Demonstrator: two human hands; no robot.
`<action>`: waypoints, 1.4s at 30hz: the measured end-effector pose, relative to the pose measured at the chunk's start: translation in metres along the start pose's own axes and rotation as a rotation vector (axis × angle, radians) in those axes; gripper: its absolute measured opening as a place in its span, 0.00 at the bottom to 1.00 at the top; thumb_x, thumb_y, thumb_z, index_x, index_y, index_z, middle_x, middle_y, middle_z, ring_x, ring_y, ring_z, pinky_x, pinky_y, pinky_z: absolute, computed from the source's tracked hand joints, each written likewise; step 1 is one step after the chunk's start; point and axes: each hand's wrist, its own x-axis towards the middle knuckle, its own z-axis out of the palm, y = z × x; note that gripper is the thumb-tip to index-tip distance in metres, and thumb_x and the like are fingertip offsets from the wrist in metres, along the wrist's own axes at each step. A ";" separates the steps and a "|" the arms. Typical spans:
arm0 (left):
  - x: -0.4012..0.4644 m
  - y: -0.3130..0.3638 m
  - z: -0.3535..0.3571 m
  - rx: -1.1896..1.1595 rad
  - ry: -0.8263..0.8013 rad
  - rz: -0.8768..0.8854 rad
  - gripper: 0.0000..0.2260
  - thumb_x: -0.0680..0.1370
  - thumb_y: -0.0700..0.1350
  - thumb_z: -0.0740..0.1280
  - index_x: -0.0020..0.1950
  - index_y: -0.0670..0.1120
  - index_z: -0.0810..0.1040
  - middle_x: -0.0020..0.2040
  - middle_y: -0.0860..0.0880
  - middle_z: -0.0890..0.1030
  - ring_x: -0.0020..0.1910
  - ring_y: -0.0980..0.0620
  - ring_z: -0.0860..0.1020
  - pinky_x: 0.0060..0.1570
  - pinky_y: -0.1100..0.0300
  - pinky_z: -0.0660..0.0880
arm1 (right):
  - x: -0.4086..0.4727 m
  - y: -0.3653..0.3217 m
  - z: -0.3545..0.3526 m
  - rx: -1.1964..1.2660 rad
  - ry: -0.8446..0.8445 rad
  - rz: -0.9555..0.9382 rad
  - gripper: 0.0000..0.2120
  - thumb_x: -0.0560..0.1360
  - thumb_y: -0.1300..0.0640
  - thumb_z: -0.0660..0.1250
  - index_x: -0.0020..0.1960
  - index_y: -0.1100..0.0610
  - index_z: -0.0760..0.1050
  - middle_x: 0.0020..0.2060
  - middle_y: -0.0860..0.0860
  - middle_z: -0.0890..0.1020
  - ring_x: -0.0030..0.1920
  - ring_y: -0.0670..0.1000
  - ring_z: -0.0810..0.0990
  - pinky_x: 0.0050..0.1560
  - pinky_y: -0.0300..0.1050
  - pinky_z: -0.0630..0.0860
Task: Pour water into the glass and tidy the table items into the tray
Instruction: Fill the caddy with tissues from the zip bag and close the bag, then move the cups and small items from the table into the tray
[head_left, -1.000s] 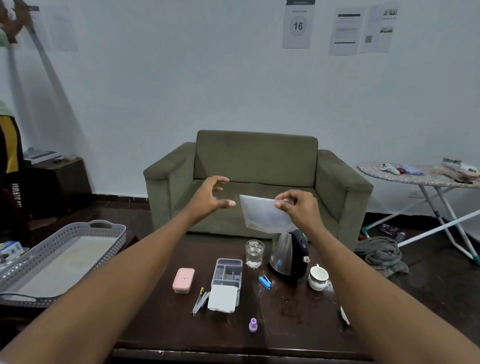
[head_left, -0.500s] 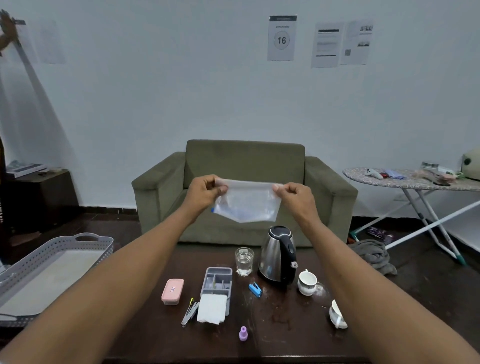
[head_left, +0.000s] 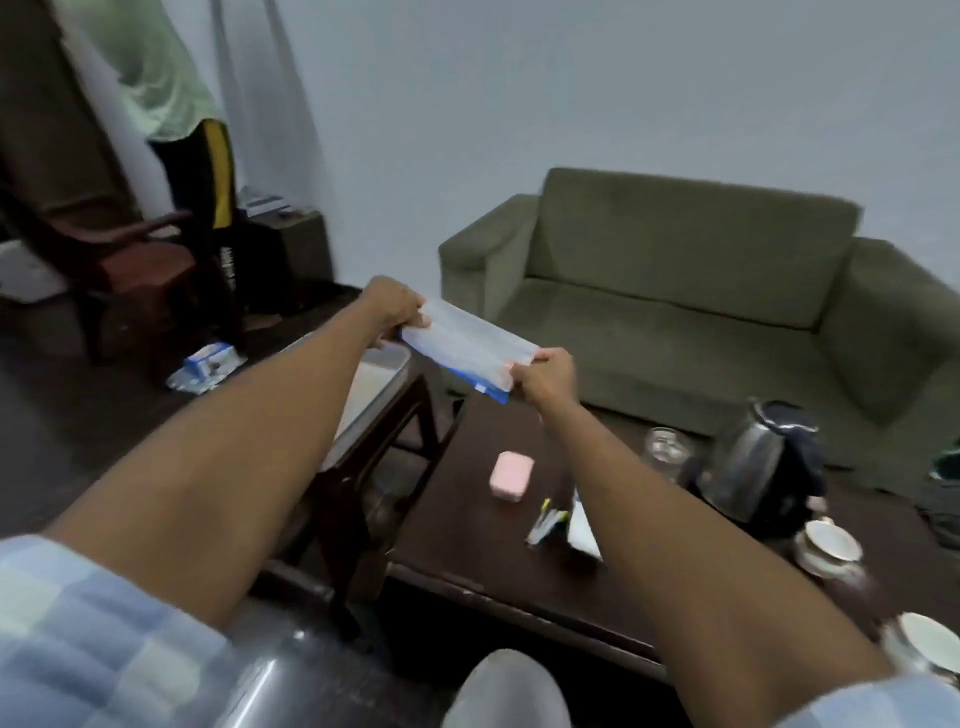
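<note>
I hold a clear plastic zip bag (head_left: 467, 348) stretched between both hands, above the gap between the dark table (head_left: 457, 530) and the grey tray (head_left: 379, 384). My left hand (head_left: 395, 306) pinches its left end, my right hand (head_left: 545, 376) its right end. The tray sits on a small stand at the left, mostly hidden by my left arm. On the table lie a pink case (head_left: 511, 475), pens (head_left: 545, 519), a white paper (head_left: 582, 530), a glass with water (head_left: 667, 452), a steel kettle (head_left: 758, 467) and two cups (head_left: 831, 545).
A green sofa (head_left: 701, 291) stands behind the table. A wooden chair (head_left: 135, 270) and a standing person (head_left: 187, 156) are at the far left. A blue-white pack (head_left: 208, 364) lies on the floor.
The view has swung left and down. Both hands have carried the bag leftward toward the tray, still holding it by both ends; it now lies flatter and tilted.
</note>
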 end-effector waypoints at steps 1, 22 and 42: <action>0.017 -0.030 -0.028 0.074 0.066 -0.061 0.09 0.76 0.40 0.75 0.55 0.42 0.83 0.49 0.45 0.85 0.46 0.48 0.84 0.44 0.58 0.82 | -0.008 -0.002 0.044 -0.045 -0.040 0.002 0.21 0.58 0.49 0.79 0.47 0.53 0.77 0.47 0.57 0.85 0.50 0.59 0.86 0.53 0.59 0.84; 0.059 -0.234 -0.091 1.057 0.327 -0.200 0.09 0.74 0.40 0.67 0.54 0.44 0.78 0.52 0.41 0.81 0.61 0.38 0.77 0.75 0.35 0.53 | -0.068 0.015 0.248 -0.541 -0.298 -0.359 0.22 0.77 0.58 0.68 0.69 0.60 0.71 0.66 0.58 0.71 0.65 0.61 0.74 0.64 0.56 0.74; -0.027 -0.110 0.252 0.786 -0.284 0.374 0.23 0.75 0.46 0.71 0.70 0.55 0.77 0.69 0.49 0.76 0.71 0.45 0.73 0.69 0.45 0.64 | -0.088 0.149 -0.189 -0.730 0.277 -0.323 0.19 0.78 0.41 0.63 0.60 0.54 0.73 0.51 0.50 0.76 0.53 0.54 0.77 0.54 0.56 0.77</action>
